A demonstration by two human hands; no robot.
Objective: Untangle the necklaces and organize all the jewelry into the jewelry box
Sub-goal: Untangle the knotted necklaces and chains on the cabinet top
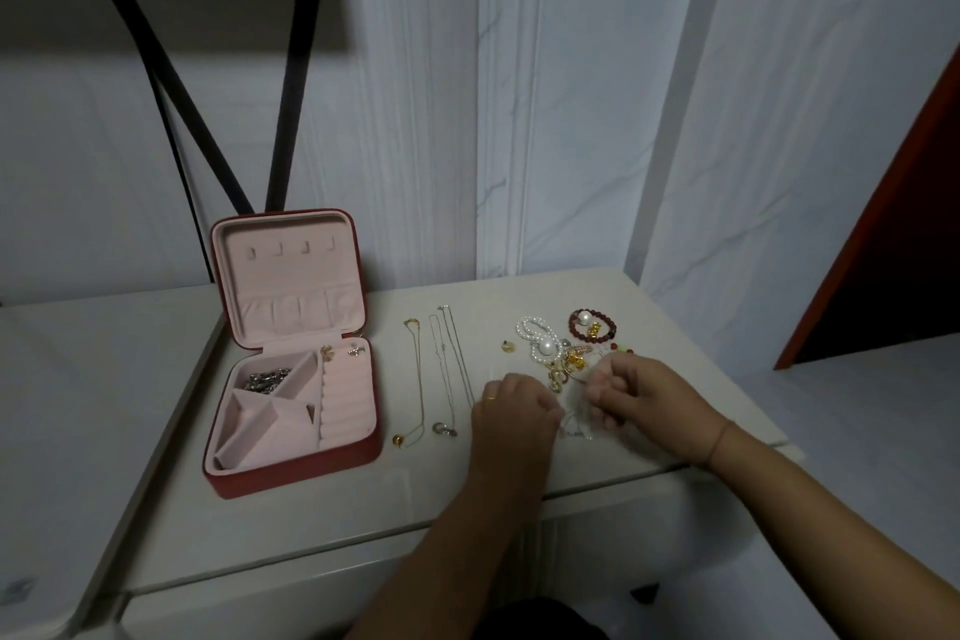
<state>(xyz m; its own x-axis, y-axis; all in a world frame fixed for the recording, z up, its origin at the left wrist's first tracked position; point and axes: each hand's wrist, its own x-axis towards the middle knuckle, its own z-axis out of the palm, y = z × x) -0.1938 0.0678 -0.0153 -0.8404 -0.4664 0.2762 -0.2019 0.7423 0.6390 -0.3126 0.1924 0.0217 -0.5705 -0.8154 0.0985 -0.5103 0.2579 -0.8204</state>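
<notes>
A red jewelry box (363, 452) with pink lining stands open at the left of the white table; a silver chain (266, 378) lies in its top-left compartment and small earrings (340, 351) near the hinge. Three thin necklaces (445, 369) lie straightened side by side on the table between the box and my hands. My left hand (514, 405) and my right hand (641, 398) both have curled fingers that pinch a pale, fine tangle (574, 418) between them. Beyond the hands sits a heap of pearl strands (540, 343), gold charms and a dark red bead bracelet (592, 325).
The table (322, 525) ends just below my wrists, with a second white surface (78, 405) lower at the left. A marbled wall rises behind. A black metal frame (208, 146) stands behind the box. A red door edge (872, 234) is at the right.
</notes>
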